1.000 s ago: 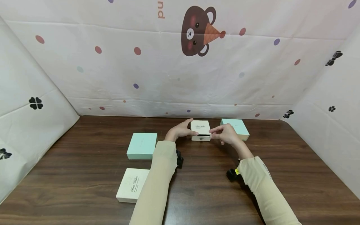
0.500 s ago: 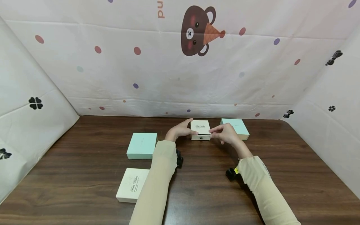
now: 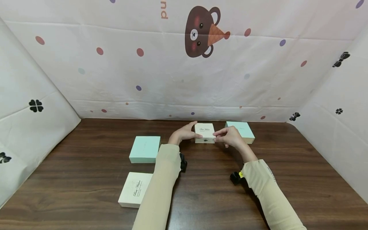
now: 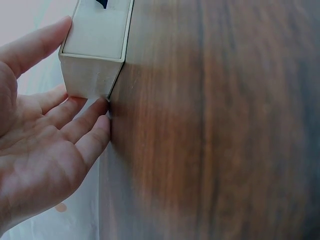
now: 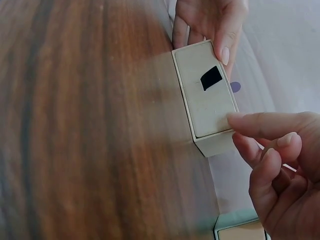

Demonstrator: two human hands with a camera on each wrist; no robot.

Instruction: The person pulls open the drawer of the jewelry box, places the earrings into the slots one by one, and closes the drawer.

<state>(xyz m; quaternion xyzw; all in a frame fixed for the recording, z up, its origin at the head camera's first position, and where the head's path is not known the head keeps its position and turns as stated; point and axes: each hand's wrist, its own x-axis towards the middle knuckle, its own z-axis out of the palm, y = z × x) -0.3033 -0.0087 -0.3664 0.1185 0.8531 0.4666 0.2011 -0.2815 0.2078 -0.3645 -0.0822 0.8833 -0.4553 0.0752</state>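
A small cream drawer box with "Best Wishes" lettering sits near the table's back edge. Its drawer front lies flush in the sleeve and carries a short black ribbon tab. From the left, my left hand holds the box, thumb at the upper front edge and the other fingers along the side wall. My right hand grips the opposite front corner. Its thumb presses on the drawer front, while the forefinger goes behind the box and is partly hidden.
A mint box with a cream lower part stands just behind my right hand. To the left are another mint box and a larger white box, partly covered by my left sleeve. A printed cloth rises behind the table.
The drawer has slid back into the box, and the dark slit above its front has closed. Both hands have kept nearly the same place.
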